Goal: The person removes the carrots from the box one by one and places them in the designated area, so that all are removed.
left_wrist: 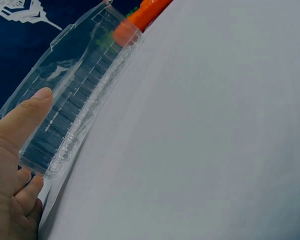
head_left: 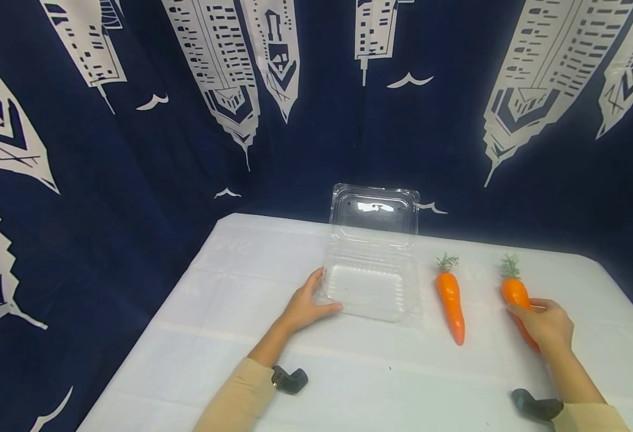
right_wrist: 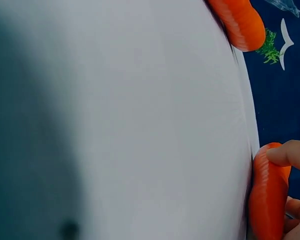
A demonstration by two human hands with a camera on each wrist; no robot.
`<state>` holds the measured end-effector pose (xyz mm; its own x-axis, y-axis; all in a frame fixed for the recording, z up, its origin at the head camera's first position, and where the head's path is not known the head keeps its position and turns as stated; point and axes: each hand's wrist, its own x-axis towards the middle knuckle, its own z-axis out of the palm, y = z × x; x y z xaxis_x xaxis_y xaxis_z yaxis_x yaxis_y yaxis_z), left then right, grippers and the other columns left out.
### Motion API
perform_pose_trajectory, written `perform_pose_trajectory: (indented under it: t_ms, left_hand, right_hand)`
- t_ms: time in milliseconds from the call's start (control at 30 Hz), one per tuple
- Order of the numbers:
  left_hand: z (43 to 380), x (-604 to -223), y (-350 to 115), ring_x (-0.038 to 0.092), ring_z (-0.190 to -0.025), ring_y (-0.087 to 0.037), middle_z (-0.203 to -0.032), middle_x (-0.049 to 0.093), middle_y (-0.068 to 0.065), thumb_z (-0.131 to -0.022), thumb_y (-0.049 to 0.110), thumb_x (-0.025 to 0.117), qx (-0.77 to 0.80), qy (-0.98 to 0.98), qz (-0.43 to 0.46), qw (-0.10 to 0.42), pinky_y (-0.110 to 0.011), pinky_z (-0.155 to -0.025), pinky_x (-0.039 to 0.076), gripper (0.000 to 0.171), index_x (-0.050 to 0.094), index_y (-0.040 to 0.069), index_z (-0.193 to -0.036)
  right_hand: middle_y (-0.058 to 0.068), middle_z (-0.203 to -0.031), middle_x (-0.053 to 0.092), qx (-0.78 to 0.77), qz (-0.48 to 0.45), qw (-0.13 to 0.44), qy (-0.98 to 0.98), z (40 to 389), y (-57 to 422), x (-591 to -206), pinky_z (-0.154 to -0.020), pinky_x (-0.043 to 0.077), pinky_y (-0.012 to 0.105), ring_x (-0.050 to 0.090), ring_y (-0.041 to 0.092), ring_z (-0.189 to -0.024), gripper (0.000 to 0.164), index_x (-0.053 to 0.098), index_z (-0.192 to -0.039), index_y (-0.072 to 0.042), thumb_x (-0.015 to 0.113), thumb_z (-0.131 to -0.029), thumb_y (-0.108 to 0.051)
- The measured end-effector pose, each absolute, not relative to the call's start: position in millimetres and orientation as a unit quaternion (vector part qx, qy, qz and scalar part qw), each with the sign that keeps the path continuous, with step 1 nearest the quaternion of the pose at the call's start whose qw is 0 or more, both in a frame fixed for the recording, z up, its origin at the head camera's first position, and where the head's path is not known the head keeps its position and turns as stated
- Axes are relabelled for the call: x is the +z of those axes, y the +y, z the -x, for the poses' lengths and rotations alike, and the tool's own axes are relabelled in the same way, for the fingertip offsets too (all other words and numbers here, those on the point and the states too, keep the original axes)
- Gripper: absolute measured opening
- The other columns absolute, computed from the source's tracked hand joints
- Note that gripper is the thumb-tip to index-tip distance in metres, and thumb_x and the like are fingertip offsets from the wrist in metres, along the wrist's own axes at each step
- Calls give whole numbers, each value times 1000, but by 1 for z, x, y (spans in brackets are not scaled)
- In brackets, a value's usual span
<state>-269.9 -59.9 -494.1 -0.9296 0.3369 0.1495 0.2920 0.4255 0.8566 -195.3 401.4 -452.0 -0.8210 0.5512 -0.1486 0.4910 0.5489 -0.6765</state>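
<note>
A clear plastic clamshell container sits on the white table with its lid raised at the back. My left hand grips its left end; the left wrist view has the thumb across the near side and the other fingers curled at the end wall. Right of the container lies one orange carrot with a green frilly top, untouched. Farther right, my right hand holds a second carrot between thumb and fingers. In the right wrist view, the thumb presses on this carrot's upper part.
The white-covered table has cut corners at the back. Behind it hangs a dark blue cloth printed with white buildings and birds. Dark devices are strapped at the left wrist and the right wrist.
</note>
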Motion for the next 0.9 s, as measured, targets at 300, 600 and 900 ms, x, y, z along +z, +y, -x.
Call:
perform_pose_trajectory:
  t_ms: [300, 600, 900]
  left_hand:
    - [269, -492, -60, 30, -132, -28, -145, 34, -11, -68, 51, 76, 498, 846, -188, 20, -49, -106, 25, 99, 24, 18, -146]
    - [269, -492, -59, 30, -133, -27, -145, 33, -11, -68, 52, 76, 497, 846, -192, 19, -47, -107, 25, 100, 23, 16, -146]
    - [268, -491, -58, 30, -132, -28, -145, 33, -11, -67, 51, 77, 494, 847, -196, 16, -48, -106, 25, 104, 21, 13, -146]
  right_hand:
    - [37, -125, 37, 360, 292, 41, -885, 196, 402, -454, -86, 37, 57, 37, 49, -108, 77, 35, -128, 15, 56, -85, -46]
    - [37, -126, 36, 363, 295, 48, -882, 194, 402, -454, -91, 34, 59, 36, 49, -110, 78, 34, -128, 16, 54, -87, -47]
    - [37, -128, 34, 367, 304, 45, -878, 192, 404, -454, -96, 31, 59, 33, 49, -112, 83, 31, -130, 16, 52, -86, -51]
